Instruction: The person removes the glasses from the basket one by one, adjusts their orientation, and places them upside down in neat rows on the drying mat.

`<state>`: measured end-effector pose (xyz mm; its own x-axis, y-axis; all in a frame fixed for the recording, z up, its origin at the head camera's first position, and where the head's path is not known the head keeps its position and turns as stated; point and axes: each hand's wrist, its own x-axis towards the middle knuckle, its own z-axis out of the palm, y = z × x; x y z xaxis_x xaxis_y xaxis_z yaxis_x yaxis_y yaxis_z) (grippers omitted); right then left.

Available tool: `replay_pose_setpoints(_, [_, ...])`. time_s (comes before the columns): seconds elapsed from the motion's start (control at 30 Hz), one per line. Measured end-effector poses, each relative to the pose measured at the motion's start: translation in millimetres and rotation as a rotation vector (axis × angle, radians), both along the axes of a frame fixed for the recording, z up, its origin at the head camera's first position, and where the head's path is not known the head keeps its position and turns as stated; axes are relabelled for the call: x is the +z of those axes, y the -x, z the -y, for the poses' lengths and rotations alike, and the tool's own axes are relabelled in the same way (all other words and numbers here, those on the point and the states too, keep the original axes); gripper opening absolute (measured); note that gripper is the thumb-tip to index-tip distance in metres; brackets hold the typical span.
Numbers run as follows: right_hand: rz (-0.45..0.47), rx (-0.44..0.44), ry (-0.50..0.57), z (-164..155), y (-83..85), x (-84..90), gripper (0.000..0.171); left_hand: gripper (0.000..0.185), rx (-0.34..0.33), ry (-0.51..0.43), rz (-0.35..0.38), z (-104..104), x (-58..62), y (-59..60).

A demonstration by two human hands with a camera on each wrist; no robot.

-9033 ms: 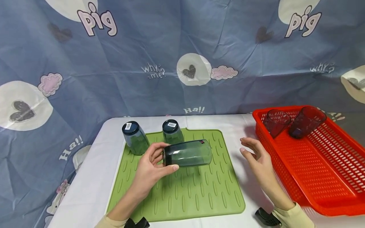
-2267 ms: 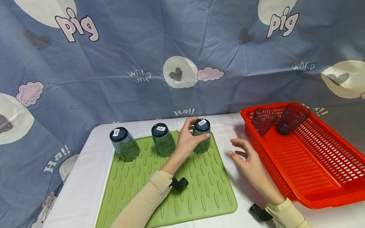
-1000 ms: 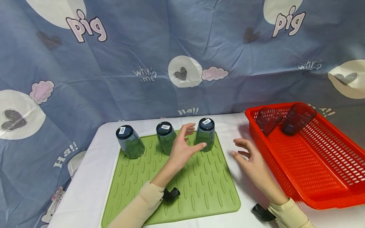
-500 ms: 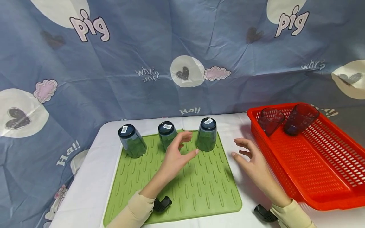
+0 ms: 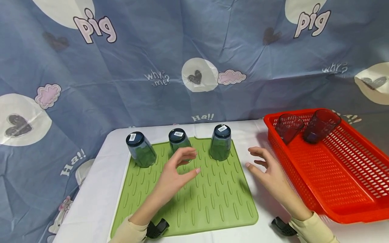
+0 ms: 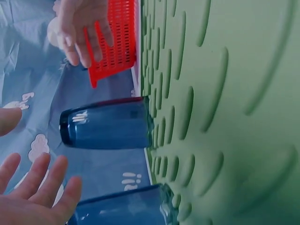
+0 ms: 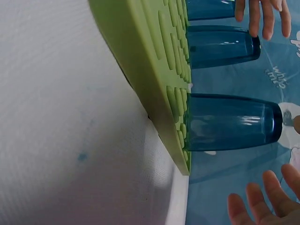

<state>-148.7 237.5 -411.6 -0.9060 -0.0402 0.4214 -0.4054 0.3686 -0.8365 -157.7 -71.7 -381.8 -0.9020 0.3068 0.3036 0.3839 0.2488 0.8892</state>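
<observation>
Three dark blue cups stand upside down in a row along the far edge of a green ridged mat: left cup, middle cup, right cup. My left hand hovers over the mat just in front of the middle cup, fingers loosely spread, holding nothing. My right hand rests open on the white table between the mat and a red basket. The left wrist view shows the right cup and my bare fingers. In the right wrist view, the right cup stands at the mat's corner.
The red perforated basket at the right holds two dark cups leaning in its far end. A blue printed cloth hangs behind the table. The near half of the mat is bare.
My left hand let go of the right cup, which now stands upside down on the mat, and drew back toward me. The right hand has stayed put.
</observation>
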Motion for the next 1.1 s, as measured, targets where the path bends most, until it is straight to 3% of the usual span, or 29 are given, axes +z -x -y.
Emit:
replay_pose_setpoints(0.23, [-0.008,0.005,-0.016,1,0.6,0.0,0.044,0.055,-0.005,0.000,0.028,19,1.2,-9.7])
replay_pose_setpoints(0.53, [-0.029,0.017,-0.032,2,-1.3,1.9,0.046,0.067,-0.201,0.013,0.108,41,-6.9,-15.1])
replay_pose_setpoints(0.8, [-0.018,0.039,-0.068,4,-5.9,10.3,0.046,0.060,-0.208,-0.002,0.075,56,-12.4,-13.8])
replay_pose_setpoints(1.1, [-0.003,0.076,-0.123,6,-14.5,22.0,0.047,0.058,-0.225,0.007,0.114,62,-17.1,-10.4])
